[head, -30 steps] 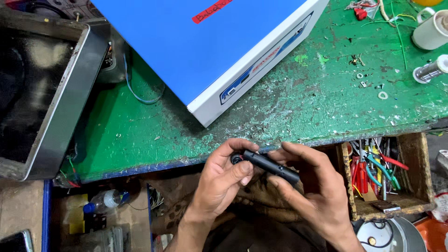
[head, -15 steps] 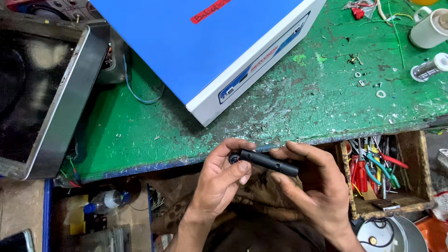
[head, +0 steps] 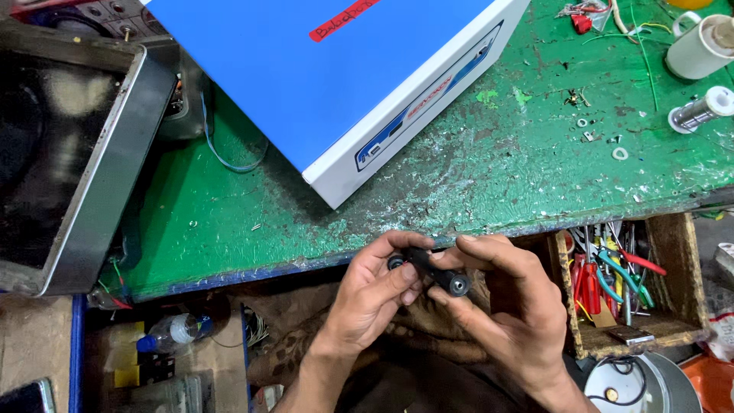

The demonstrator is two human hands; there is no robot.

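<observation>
Far left, a dark screen in a grey metal frame (head: 84,164) lies flat on the worn green bench (head: 489,176), and below the bench edge a plastic bottle (head: 172,333) sits among clutter. Moving in, a big blue and white box (head: 336,69) takes up the middle of the bench, a thin blue wire (head: 229,157) looping beside it. Now the action, just off the bench's front edge: the left hand (head: 375,294) is curled around one end of a short black tube (head: 428,270), thumb and fingers pinching it near a small round end piece, while the right hand (head: 501,306) closes on the other end, fingertips wrapped close to the open round tip. Both grips are narrow and firm, the tube slanting between them over the lap. For this kind of work, I'd say keep the pinch near each end, twist without bending, and stay over the lap so a loose bit doesn't roll away. Right of the hands, a wooden tray (head: 677,321) holds pliers (head: 623,271) and red-handled tools (head: 585,279); above it small washers (head: 619,153), a solder spool (head: 699,111) and a white tape roll (head: 699,47).
</observation>
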